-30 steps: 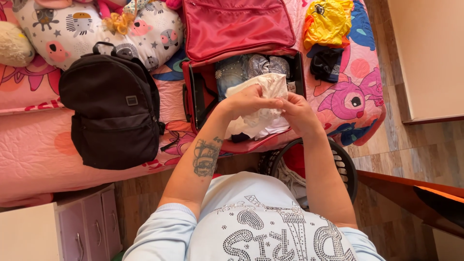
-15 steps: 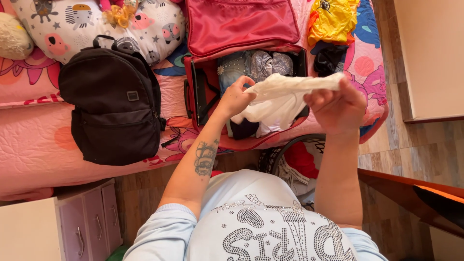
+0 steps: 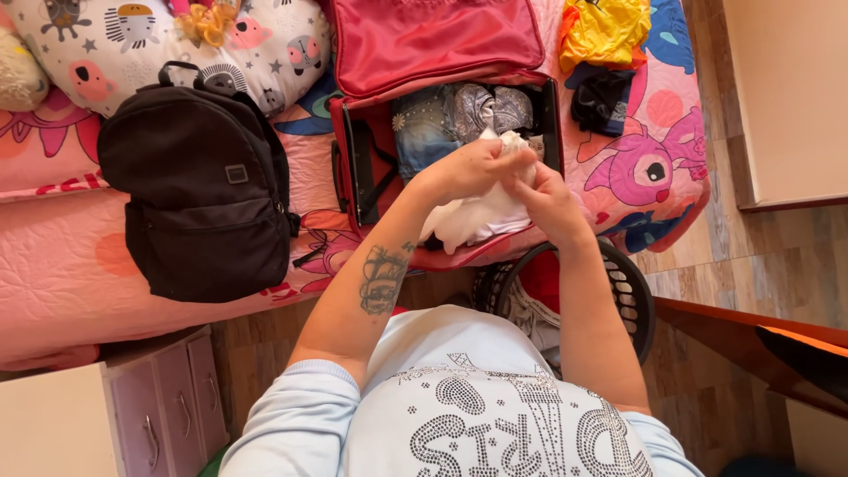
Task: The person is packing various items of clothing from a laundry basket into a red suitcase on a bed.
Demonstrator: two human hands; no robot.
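My left hand (image 3: 468, 170) and my right hand (image 3: 545, 198) meet over an open red suitcase (image 3: 371, 159) lying on the bed. Both pinch a white garment (image 3: 477, 216), bunched and hanging down between them. Folded clothes (image 3: 459, 119), denim and grey patterned, fill the suitcase's far part. The suitcase lid (image 3: 433, 35) stands open behind.
A black backpack (image 3: 194, 177) lies left of the suitcase on the pink bedspread (image 3: 62, 265). A yellow garment (image 3: 605, 31) and a black one (image 3: 601, 97) lie at the right. A dark laundry basket (image 3: 636, 300) stands on the wooden floor below my hands. A small drawer unit (image 3: 168, 406) is at lower left.
My hands, spread apart with the white garment stretched between them half a second ago, have come back together, folding the cloth into a bunch over the suitcase.
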